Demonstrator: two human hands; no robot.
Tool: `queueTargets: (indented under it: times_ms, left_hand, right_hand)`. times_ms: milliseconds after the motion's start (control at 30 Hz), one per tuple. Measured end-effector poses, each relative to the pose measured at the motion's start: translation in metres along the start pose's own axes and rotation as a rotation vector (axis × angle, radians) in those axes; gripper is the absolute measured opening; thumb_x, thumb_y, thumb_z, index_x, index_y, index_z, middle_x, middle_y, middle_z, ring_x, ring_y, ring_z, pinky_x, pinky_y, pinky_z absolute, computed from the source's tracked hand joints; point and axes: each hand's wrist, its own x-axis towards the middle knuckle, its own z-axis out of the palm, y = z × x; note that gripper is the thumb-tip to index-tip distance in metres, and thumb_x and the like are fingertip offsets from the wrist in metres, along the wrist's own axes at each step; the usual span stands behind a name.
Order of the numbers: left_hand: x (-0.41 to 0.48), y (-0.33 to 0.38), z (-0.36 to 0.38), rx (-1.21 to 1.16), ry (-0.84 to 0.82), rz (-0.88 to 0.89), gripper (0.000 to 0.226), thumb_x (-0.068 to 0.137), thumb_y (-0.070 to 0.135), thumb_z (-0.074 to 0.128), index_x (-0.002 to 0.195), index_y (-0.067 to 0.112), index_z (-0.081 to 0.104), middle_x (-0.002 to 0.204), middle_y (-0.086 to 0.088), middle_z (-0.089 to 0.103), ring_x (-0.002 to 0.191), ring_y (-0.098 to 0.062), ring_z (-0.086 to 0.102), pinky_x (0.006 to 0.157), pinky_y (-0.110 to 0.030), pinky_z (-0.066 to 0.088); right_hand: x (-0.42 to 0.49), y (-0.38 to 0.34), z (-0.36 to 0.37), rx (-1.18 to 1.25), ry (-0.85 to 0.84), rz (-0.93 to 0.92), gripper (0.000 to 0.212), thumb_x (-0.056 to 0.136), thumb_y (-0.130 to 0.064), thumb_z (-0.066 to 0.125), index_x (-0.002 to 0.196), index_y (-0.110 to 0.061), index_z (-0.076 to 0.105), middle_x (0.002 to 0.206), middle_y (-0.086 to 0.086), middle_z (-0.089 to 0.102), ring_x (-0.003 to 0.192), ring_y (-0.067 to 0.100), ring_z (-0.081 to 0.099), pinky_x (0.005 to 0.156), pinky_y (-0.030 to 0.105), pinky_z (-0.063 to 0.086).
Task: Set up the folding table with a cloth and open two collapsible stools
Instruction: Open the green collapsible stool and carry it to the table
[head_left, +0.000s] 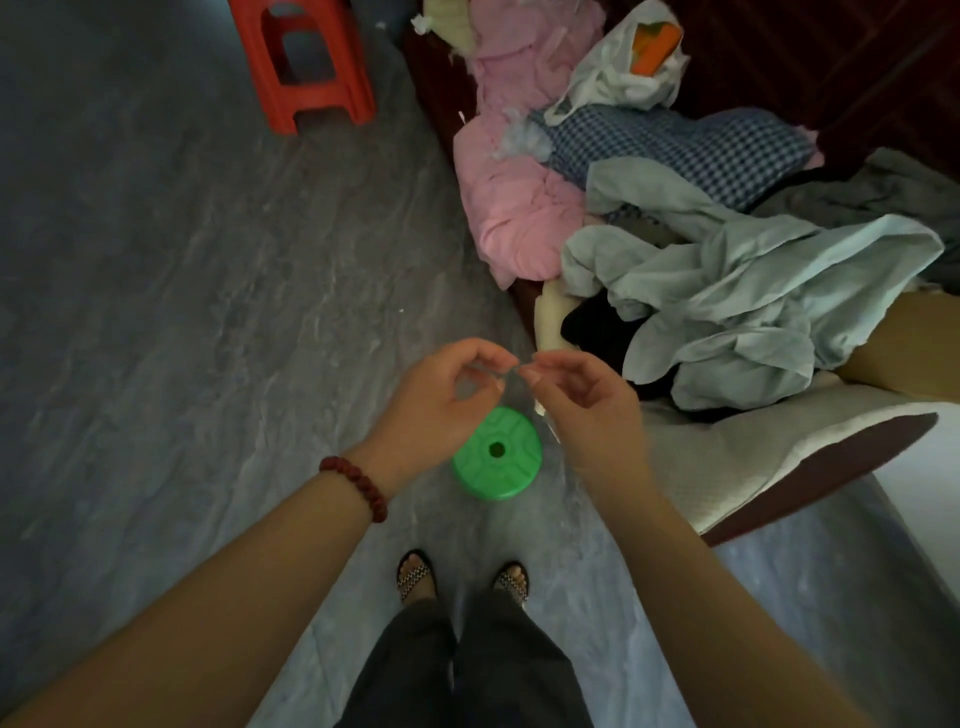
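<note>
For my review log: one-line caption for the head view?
Left hand and right hand pinch thin clear film above a collapsed green stool on the floor.

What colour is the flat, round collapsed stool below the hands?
The stool is bright green; the head view shows it.

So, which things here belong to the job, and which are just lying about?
For the job:
green stool, folded flat on the floor
left hand and right hand, both pinching what looks like clear film above it

Lying about:
red stool
clothes pile
white bag
</note>
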Motion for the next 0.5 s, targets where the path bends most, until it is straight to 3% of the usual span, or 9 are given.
queueTargets:
  times_ms: [167,267,400,500]
  left_hand:
    - [0.023,-0.071,0.024,0.163,-0.069,0.017,0.026,0.076,0.015,0.063,0.099,0.026,0.062,0.096,0.012,0.059,0.088,0.003,0.054,0.077,0.000,0.033]
    - [0.031,-0.121,0.044,0.229,-0.099,0.008,0.029,0.076,0.007,0.068,0.101,0.022,0.065,0.096,0.009,0.056,0.088,0.002,0.051,0.080,-0.005,0.035]
    - [0.042,-0.187,0.077,0.225,-0.142,-0.042,0.029,0.073,0.015,0.063,0.101,0.024,0.065,0.103,0.002,0.060,0.095,-0.008,0.053,0.087,-0.015,0.040]
    - [0.050,-0.233,0.100,0.242,-0.180,-0.079,0.027,0.077,0.013,0.066,0.103,0.021,0.066,0.107,0.000,0.062,0.099,-0.011,0.055,0.089,-0.022,0.042]
  right_hand:
    - [0.038,0.064,-0.005,-0.035,0.007,0.014,0.016,0.083,-0.003,0.068,0.085,-0.019,0.066,0.081,0.003,0.070,0.079,0.015,0.064,0.075,0.025,0.053]
    - [0.054,0.118,-0.011,-0.107,0.021,0.024,0.018,0.082,-0.008,0.070,0.082,-0.026,0.067,0.083,0.001,0.071,0.080,0.016,0.065,0.079,0.032,0.053]
    - [0.066,0.193,-0.014,-0.163,0.029,0.087,0.022,0.083,-0.008,0.069,0.082,-0.030,0.066,0.084,-0.005,0.070,0.077,0.006,0.064,0.074,0.021,0.053]
    - [0.076,0.246,-0.012,-0.213,0.041,0.136,0.020,0.084,-0.011,0.068,0.082,-0.030,0.065,0.085,-0.008,0.070,0.079,0.005,0.063,0.077,0.022,0.051]
